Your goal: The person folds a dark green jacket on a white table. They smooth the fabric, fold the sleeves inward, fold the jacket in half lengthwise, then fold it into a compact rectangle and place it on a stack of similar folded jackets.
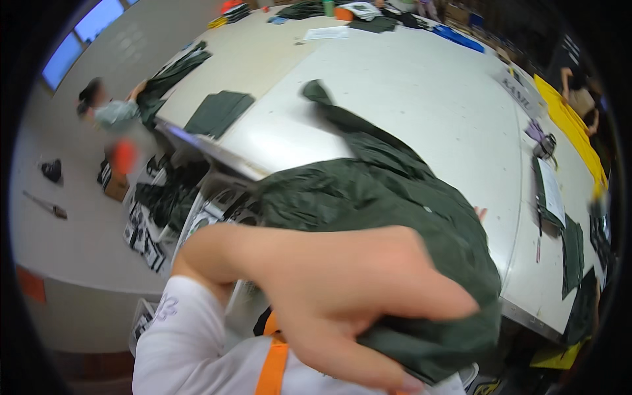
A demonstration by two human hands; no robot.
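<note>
A dark green garment (pixel 368 197) of thin, creased fabric spreads over the table's near edge and hangs toward my body. One narrow part of it, perhaps a sleeve, stretches to the far left and is blurred. Close to the camera, my left hand (pixel 349 276) passes in front of the garment, its back turned up. Its thumb and forefinger are apart with green fabric behind the gap; the other fingers are hidden. Only the fingertips of my right hand (pixel 482 213) peek past the garment's right edge. The rest of that hand is covered by fabric.
The white table (pixel 408 72) has a folded green garment (pixel 219 113) at its left edge. Bins (pixel 214 197) of dark and patterned cloth stand below. At right lie a clipboard with paper (pixel 550 191) and yellow fabric (pixel 569 128). A person (pixel 115 113) stands far left.
</note>
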